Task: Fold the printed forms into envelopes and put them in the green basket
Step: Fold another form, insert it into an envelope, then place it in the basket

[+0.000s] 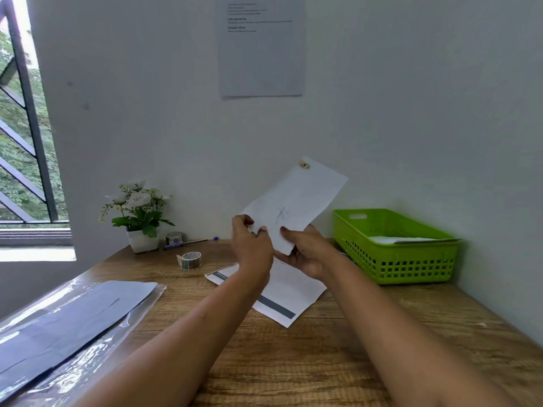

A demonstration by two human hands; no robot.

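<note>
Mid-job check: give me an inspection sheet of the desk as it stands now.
Surface: wood-grain desk, against a white wall.
Job's things: white envelope held raised in the air; printed forms with grey bars lie flat beneath; green slotted plastic basket at right holds white paper.
Clutter: two tape rolls; blue pen; white potted flowers; clear plastic sleeve with dark sheets at left.
Grippers: left hand and right hand both grip the envelope's lower end.
Cables: nothing seen.
Surroundings: printed notice on wall; barred window at left.
</note>
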